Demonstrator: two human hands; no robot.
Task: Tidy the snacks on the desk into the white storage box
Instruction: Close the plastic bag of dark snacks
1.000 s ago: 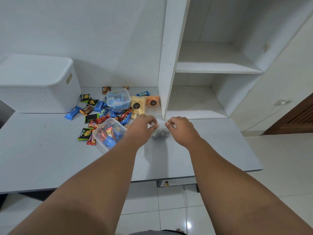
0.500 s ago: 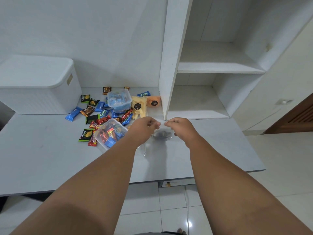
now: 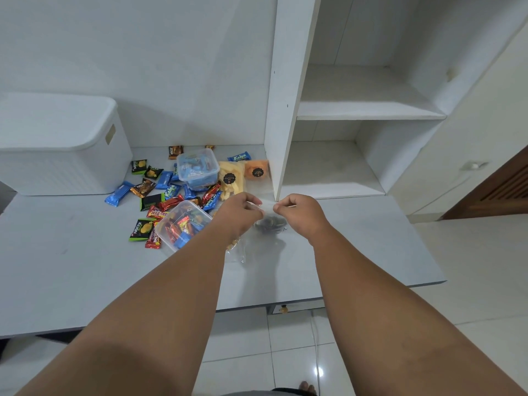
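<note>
Two pinch grips on clear snack bag: left hand, right hand.

A pale grey desk stands against a plain white wall. To its right rises a white open shelf unit. Glossy white floor tiles catch a bright spot of light. At the far right is what may be a slatted brown wooden door.

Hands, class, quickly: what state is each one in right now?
Left hand: closed, pinching the top edge of the clear plastic bag with dark contents.
Right hand: closed, pinching the same bag's top edge.
</note>
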